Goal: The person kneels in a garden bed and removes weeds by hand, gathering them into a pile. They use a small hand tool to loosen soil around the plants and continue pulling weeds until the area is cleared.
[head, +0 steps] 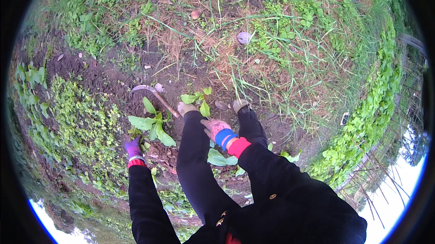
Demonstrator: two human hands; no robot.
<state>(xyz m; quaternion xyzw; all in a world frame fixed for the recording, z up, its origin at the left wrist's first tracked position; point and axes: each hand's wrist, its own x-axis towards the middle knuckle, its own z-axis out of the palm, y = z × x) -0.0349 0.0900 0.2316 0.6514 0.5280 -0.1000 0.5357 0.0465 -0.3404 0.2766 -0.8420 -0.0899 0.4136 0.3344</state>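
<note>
My left hand, in a purple glove, is low at the left, its fingers closed around a small tuft of green weeds. Just right of it grows a broad-leaved leafy plant. My right hand, in a pinkish glove with a blue band at the wrist, is between my knees, by my left leg. A smaller leafy seedling stands just beyond its fingertips; whether they grip anything is hidden. A sickle with a curved blade and wooden handle lies on the soil beside my left shoe.
Dense low weeds cover the left side. Long grass and dry straw spread ahead, with a pale shell-like piece. More broad leaves grow between my legs. Leafy vines and thin stakes line the right. My right shoe rests on soil.
</note>
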